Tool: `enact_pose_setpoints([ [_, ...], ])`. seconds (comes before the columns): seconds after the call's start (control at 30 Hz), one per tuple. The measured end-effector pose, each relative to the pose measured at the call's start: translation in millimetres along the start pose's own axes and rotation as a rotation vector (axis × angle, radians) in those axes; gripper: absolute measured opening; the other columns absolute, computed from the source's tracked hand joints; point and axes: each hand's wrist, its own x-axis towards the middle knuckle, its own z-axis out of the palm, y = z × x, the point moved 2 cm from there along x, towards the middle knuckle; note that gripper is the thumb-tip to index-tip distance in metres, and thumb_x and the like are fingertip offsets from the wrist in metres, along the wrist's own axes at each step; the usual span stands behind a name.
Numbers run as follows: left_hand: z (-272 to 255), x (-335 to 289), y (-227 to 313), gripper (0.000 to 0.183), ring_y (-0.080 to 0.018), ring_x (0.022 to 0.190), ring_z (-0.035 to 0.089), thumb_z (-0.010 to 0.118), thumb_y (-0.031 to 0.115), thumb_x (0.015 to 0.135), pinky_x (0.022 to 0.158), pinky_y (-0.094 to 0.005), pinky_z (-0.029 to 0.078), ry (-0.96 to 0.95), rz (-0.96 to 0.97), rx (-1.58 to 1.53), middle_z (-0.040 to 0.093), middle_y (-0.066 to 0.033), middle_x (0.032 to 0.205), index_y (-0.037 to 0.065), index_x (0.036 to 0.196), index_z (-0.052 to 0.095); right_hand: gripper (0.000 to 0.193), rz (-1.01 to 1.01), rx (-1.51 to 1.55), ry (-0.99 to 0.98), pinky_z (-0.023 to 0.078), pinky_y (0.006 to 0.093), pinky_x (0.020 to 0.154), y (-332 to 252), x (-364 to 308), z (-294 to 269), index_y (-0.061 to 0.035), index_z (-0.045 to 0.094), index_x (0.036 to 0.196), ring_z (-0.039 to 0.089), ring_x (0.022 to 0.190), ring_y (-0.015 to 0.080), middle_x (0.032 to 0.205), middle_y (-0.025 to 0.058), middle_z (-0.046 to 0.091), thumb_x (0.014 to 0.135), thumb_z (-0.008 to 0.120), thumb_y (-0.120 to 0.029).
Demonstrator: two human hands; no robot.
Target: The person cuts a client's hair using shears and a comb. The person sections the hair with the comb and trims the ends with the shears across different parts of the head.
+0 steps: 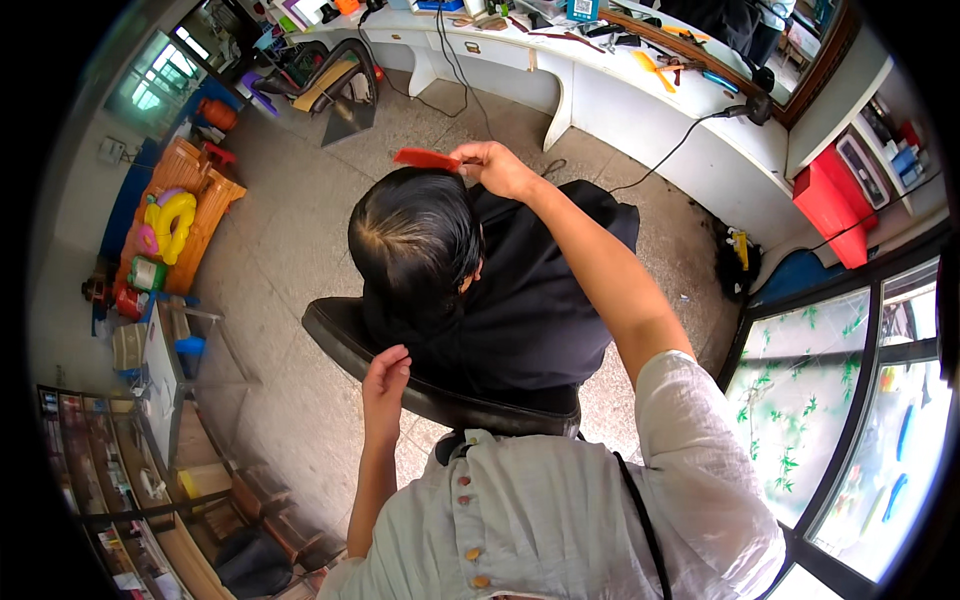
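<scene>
A person with dark, wet-looking hair sits in front of me in a black salon chair, wrapped in a black cape. My right hand is stretched out over the far side of the head, closed on one end of a red comb. The comb lies across the hair at the far edge of the head. Low behind the chair's backrest, my left hand has its fingers curled together, and nothing shows in them.
A long white counter with tools and cords runs along the far side beneath a mirror. A hair dryer hangs at its right end. Another chair stands far left, near a wooden bench. Glass doors are at right, shelves at lower left.
</scene>
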Motion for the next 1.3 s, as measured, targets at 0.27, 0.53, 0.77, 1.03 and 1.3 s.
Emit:
enact_pose_setpoints([
  [0.27, -1.5, 1.8, -11.3, 0.028, -0.0161, 0.105, 0.056, 0.054, 0.002, 0.09, 0.094, -0.0274, 0.044, 0.0, -0.018, 0.002, 0.059, -0.0088, 0.114, -0.002, 0.118, 0.054, 0.008, -0.038, -0.007, -0.075, 0.041, 0.0262, 0.083, -26.2, -86.7, 12.0, -0.0021, 0.061, 0.097, 0.052, 0.089, 0.0122, 0.088, 0.001, 0.055, 0.09, 0.056, 0.0],
  [0.53, 5.1, 5.7, -7.8, 0.028, -0.0163, 0.105, 0.056, 0.054, 0.002, 0.09, 0.094, -0.0271, 0.043, -0.021, -0.011, -0.011, 0.058, -0.0097, 0.114, -0.002, 0.118, 0.054, 0.034, -0.402, -0.786, 0.022, 0.045, 0.0373, 0.083, -89.7, -148.3, 39.8, -0.008, 0.066, 0.095, 0.055, 0.092, 0.0277, 0.096, 0.0062, 0.059, 0.065, 0.06, 0.005],
  [0.77, 5.5, 3.4, -17.0, 0.027, -0.0151, 0.104, 0.056, 0.055, 0.0, 0.09, 0.093, -0.0266, 0.044, -0.042, -0.021, -0.04, 0.058, -0.0089, 0.112, -0.002, 0.116, 0.055, 0.015, 0.145, 0.07, 0.593, 0.044, 0.0245, 0.075, -30.9, -124.9, 32.0, -0.0036, 0.061, 0.094, 0.055, 0.077, 0.011, 0.083, 0.0017, 0.06, 0.086, 0.055, 0.007],
  [1.03, 14.0, -5.7, -9.2, 0.028, -0.0223, 0.105, 0.057, 0.056, 0.001, 0.086, 0.09, -0.0315, 0.045, -0.012, 0.216, 0.289, 0.06, -0.0093, 0.11, 0.003, 0.114, 0.058, 0.015, 0.213, 0.276, 0.382, 0.044, 0.0254, 0.072, -17.0, -118.5, 61.9, -0.0031, 0.061, 0.096, 0.054, 0.076, 0.0103, 0.085, 0.0001, 0.058, 0.087, 0.055, 0.007],
  [1.3, 40.7, 21.9, -2.7, 0.035, -0.0356, 0.113, 0.048, 0.06, 0.003, 0.08, 0.096, -0.042, 0.039, 0.074, 0.674, 0.756, 0.052, -0.015, 0.122, 0.002, 0.115, 0.056, 0.031, -0.36, -0.992, 0.138, 0.045, 0.0376, 0.081, -105.1, -129.3, 78.1, -0.0076, 0.064, 0.093, 0.056, 0.091, 0.0278, 0.094, 0.009, 0.056, 0.065, 0.06, 0.004],
])
